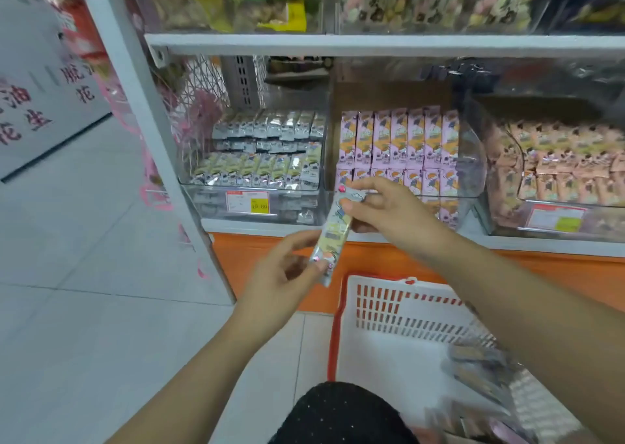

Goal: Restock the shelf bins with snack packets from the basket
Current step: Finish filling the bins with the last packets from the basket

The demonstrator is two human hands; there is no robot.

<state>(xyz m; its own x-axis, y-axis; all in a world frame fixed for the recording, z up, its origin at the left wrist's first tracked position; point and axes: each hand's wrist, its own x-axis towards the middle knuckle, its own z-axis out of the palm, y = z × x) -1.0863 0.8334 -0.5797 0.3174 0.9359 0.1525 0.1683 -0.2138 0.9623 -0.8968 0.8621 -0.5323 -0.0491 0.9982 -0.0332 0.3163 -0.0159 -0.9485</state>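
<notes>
Near first: the person's knee (338, 413), in black fabric, is at the bottom edge; looks like a crouch in front of the shelf. The basket (389, 305) sits on the floor just right of it, with white slotted walls and a red rim. A loose heap of spare packets (480, 369) lies in its right half, too blurred to read the print.

Above the basket, one snack packet (334, 230) is in the air, tilted, top end toward the shelf. The left hand (280, 271) pinches the lower end. The right hand (389, 207) pinches the upper end between thumb and fingers. Both grips are clenched on the same packet.

Behind that, the lower shelf has three clear bins:
- The left bin (297, 203) holds rows of silver and yellow-green packets, with a price tag (248, 202) on its front.
- The middle bin (466, 159) holds pink-orange packets standing upright.
- The right bin (500, 217) holds peach ones.

The upper shelf is too blurred to use.

Step in hand, my read: the packet is out of the basket and being squared up or checked between both hands before placing. Its colour looks closest to the yellow-green front row in the left bin. That's the likely target, not certain.

Next move calls for one grip to let go. The other carries the packet over the bin's front lip and sets it in line with the row, same orientation. Risk: knocking over packets already in the row. The basket has stock left, so more cycles to go.
</notes>
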